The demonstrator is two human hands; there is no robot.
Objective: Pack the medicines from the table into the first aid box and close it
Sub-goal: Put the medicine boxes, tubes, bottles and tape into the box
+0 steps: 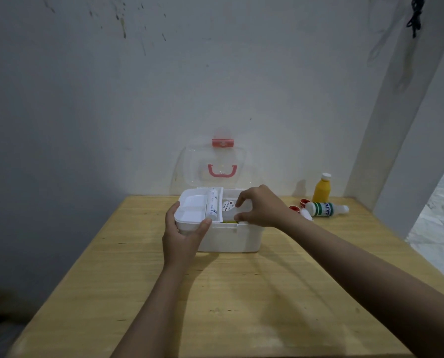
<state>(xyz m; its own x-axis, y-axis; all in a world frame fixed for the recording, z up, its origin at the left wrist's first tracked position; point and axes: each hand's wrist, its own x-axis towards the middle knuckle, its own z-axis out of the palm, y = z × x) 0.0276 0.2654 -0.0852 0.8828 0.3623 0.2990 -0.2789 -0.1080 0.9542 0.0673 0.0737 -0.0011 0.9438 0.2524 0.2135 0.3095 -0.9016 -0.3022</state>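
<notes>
The first aid box [231,236] is a white, matte plastic case with rounded corners, standing near the far edge of the table [215,293], close to the wall. Its clear lid [213,166] stands upright behind it, with a pink handle [222,171] and a pink latch [222,142] at the top. A white inner tray [192,210] with shallow compartments sits over the box's left part; a white tube [213,204] with printed lettering lies along the tray's right side. The left hand [182,233] grips the tray's near left corner, thumb on the rim. The right hand [259,206] pinches a pale labelled item [230,205] over the open right part. To the right on the smooth, yellowish wooden top stand an orange bottle [322,189], a lying white bottle [326,209] with a green label, and two small red-capped items [298,205].
</notes>
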